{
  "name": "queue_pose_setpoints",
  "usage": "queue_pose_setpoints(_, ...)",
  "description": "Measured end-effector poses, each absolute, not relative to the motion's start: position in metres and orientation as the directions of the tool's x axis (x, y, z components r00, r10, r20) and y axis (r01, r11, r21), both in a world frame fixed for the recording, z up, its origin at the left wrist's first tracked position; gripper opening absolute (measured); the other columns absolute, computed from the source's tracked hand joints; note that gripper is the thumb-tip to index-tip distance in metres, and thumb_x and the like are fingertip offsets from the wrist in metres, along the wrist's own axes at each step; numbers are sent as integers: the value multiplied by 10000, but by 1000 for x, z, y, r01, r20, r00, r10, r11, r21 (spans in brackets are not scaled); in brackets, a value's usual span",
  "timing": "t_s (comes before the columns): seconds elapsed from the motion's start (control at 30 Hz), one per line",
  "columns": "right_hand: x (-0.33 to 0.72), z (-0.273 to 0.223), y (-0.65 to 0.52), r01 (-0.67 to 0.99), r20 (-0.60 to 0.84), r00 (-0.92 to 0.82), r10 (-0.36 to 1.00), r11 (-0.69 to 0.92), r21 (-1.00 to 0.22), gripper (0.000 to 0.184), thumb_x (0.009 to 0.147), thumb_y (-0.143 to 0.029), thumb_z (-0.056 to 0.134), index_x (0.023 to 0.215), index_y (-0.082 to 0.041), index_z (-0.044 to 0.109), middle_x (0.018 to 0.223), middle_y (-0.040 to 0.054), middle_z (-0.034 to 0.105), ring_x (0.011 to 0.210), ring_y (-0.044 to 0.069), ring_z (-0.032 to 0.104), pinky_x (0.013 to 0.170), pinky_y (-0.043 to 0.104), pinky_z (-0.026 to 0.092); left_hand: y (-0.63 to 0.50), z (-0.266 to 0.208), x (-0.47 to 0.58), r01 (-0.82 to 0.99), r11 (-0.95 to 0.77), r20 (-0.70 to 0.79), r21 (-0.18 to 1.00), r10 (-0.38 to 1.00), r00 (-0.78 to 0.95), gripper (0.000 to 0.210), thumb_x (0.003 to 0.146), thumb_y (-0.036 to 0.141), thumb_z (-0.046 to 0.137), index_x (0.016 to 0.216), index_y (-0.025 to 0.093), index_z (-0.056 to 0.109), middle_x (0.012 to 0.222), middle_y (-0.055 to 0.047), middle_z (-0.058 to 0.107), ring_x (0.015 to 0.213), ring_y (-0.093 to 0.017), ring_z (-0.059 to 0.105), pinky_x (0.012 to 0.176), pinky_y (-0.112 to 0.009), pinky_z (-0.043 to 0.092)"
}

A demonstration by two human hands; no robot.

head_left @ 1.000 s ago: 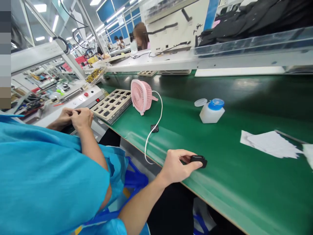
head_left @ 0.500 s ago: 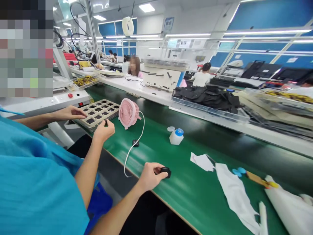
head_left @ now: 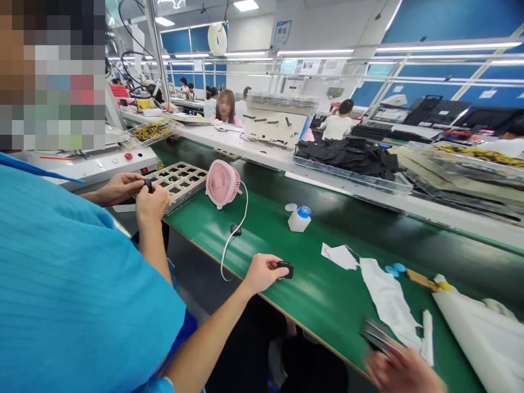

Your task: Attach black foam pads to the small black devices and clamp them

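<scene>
My left hand [head_left: 264, 273] is over the green work surface, pinching a small black squarish piece [head_left: 285, 269] between thumb and fingers. At the lower right, my right hand [head_left: 403, 368] is smeared by motion. Metal tweezers [head_left: 383, 334] stick out of it toward the upper left, with something dark beside them that I cannot make out. A white bottle with a blue cap [head_left: 299, 219] stands beyond my left hand. Another small black square piece [head_left: 236, 230] lies under a white cable [head_left: 241, 221]. Right of centre lie white paper scraps [head_left: 339, 256] and a white cloth strip [head_left: 387, 295].
At left, a co-worker's hands [head_left: 151, 202] hold a small black piece beside a compartment tray [head_left: 184, 191]. A pink fan [head_left: 222, 184] stands near that tray. A brush-like tool [head_left: 421, 279] and white cloth [head_left: 478, 327] lie at right. Behind runs a shelf with a bin of black parts [head_left: 347, 158].
My right hand has come into view at the lower right with the tweezers. My left hand still holds the black piece. The co-worker's hands have come together around a small black piece.
</scene>
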State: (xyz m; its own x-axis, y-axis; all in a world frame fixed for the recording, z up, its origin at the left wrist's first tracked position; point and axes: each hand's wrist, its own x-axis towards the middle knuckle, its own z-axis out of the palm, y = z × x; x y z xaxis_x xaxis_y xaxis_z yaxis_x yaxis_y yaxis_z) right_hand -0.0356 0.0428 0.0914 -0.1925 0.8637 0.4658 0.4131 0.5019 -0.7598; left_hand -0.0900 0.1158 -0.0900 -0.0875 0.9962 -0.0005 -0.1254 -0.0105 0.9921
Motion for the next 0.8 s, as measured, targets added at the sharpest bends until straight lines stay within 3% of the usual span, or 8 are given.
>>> queue_pose_setpoints(0.07,60,35,61,276,292,-103,951,309,-910,620,910,-807,439,545,-342,626,401,23,347,290,224,317,303,397,248,122,-85,-93,-166,12,-22,986,998,-56,509,545,537,922,788,113,779,663,-76,728,568,-189,671,584,-304,543)
queue_pose_setpoints(0.13,113,-26,92,74,80,-129,988,90,-993,562,824,-816,608,652,-293,720,478,38,431,375,215,386,366,394,291,129,-79,-95,-204,27,-36,979,999,-41,598,483,602,936,770,104,772,680,-90,737,570,-199,675,590,-328,568)
queue_pose_setpoints(0.23,128,-82,131,-35,66,-226,972,59,-998,495,844,-724,694,855,-237,785,586,32,482,495,198,399,463,376,313,140,-74,-95,-257,33,-45,966,998,-44,640,445,602,958,785,92,774,693,-91,744,584,-185,673,623,-329,587)
queue_pose_setpoints(0.33,119,-91,148,-76,93,-218,972,79,-994,506,869,-692,693,896,-193,773,629,15,477,549,174,394,506,347,334,147,-72,-92,-301,53,-61,952,998,-18,610,472,559,972,818,94,782,732,-93,760,633,-195,696,647,-334,610)
queue_pose_setpoints(0.47,120,-85,149,-40,102,-182,978,96,-995,585,865,-688,689,1084,-154,787,692,23,548,592,163,455,552,325,410,152,-71,-89,-309,92,-80,947,996,50,557,494,505,983,827,103,786,741,-86,765,652,-215,713,614,-348,627)
queue_pose_setpoints(0.67,129,-90,147,45,106,-262,959,122,-991,609,904,-693,624,1126,-153,801,727,42,585,623,166,470,596,318,408,154,-74,-84,-223,122,-99,967,989,110,542,495,473,1003,806,90,778,719,-81,750,618,-211,697,584,-348,619)
queue_pose_setpoints(0.8,129,-92,146,115,104,-259,960,137,-984,591,922,-675,606,1156,-168,802,739,46,603,611,169,456,572,312,378,147,-70,-95,-165,119,-114,979,993,39,408,836,472,839,959,95,745,840,-58,746,749,-207,719,690,-355,629)
